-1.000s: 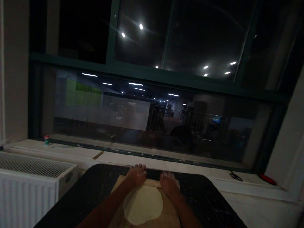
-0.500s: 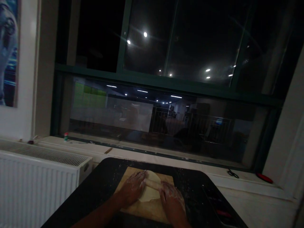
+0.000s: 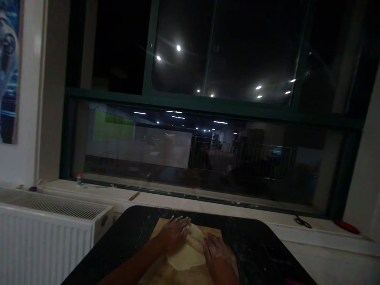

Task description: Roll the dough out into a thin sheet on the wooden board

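Head view, rolling pin: I see the rolling pin [image 3: 196, 242] lying across the dough [image 3: 184, 260], between the hands.
Pin's long axis: left to right, right end slanting nearer the wearer.
Nearer hand: neither; the left hand [image 3: 177, 234] covers one end, the right hand [image 3: 219, 253] the other.
Hand pose: palms down, fingers stretched forward, left higher up the board [image 3: 160, 273]; undersides hidden from me.
Dough: flat on the board, on the table [image 3: 118, 245].
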Available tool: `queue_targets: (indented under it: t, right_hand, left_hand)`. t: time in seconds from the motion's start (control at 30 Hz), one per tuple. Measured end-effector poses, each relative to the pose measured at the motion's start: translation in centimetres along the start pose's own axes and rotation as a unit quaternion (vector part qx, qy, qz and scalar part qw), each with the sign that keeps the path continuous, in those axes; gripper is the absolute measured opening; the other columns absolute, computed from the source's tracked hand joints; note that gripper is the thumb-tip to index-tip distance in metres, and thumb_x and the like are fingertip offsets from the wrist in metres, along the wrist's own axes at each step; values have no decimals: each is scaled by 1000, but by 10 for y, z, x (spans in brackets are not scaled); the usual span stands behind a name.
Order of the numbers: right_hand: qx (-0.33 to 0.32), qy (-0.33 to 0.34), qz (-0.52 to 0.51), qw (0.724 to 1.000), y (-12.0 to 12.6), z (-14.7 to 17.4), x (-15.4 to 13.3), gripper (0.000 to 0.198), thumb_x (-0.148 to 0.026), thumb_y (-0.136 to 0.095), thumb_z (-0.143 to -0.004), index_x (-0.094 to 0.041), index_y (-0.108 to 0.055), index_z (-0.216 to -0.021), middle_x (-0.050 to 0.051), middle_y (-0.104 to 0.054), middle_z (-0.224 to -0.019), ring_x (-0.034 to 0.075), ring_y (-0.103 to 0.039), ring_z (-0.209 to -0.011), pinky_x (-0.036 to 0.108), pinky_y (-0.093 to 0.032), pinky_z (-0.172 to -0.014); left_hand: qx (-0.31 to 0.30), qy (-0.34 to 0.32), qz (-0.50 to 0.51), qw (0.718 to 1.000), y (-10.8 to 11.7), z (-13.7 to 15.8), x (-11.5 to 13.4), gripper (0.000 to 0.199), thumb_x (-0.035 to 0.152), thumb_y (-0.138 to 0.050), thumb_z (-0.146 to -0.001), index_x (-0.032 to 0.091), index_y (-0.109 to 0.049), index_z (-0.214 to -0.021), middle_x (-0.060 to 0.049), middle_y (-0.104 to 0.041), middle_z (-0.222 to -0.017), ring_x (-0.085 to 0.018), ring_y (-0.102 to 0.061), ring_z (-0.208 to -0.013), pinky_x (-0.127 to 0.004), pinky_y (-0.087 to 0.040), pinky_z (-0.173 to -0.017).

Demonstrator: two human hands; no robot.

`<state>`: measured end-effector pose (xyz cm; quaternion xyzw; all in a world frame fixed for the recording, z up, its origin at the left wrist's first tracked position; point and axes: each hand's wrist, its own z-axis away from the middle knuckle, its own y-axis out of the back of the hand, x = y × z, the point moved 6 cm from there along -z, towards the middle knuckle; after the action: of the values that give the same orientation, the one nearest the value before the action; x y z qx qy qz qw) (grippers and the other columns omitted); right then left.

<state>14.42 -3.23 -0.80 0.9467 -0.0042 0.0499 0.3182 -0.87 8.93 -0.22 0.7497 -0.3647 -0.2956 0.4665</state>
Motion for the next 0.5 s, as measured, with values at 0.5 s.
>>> queue_targets:
  t: [0.5]
  right_hand:
    - [-14,79,10,997,-37,22,58,29,-24,-48,-98,-33,-71,-114,-1,-77,-107,16,-73,-93,22,-56,-77]
  left_hand:
    - [-75,-68,-37,994,-33,-105,-3,25,26,-48,-96,20,-69,-108,-11,-76,-98,-29,-73,-87,-39,-58,-68]
